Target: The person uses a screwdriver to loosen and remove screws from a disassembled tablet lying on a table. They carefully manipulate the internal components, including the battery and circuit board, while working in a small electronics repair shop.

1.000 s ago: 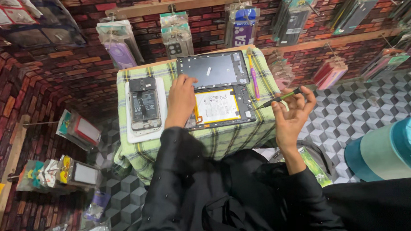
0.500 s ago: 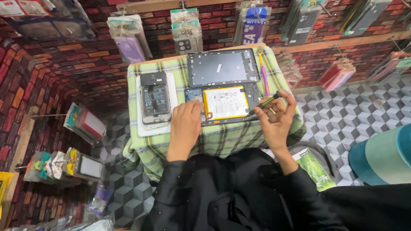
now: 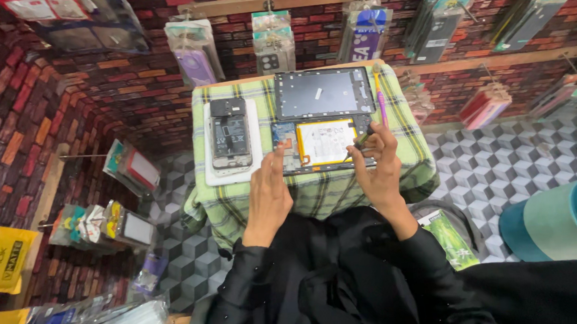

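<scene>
Head view: brick-patterned walls with a wooden rail along the top, from which hang at least seven packaged phone cases (image 3: 275, 46); floor in a grey cube-pattern tile. One small table covered with a green plaid cloth (image 3: 317, 193) stands in the middle. On it, counted: one opened tablet (image 3: 324, 143) with its white battery exposed, lying at the near centre; one dark tablet back panel (image 3: 324, 93) just behind it, touching or nearly so; one opened phone (image 3: 229, 132) to the left, lying on one white mat (image 3: 219, 176); one pink-handled tool (image 3: 381, 99) along the right edge of the panel. Left hand (image 3: 268, 193) rests on the cloth at the tablet's near left edge, fingers loosely extended, fingertips touching the tablet frame, grasping nothing. Right hand (image 3: 377, 170) is at the tablet's right edge, fingers pinched on one thin dark tool (image 3: 357, 143), whose tip lies on the battery's right side. Both sleeves are black. One teal stool (image 3: 559, 225) sits at the right, well apart from the table.
</scene>
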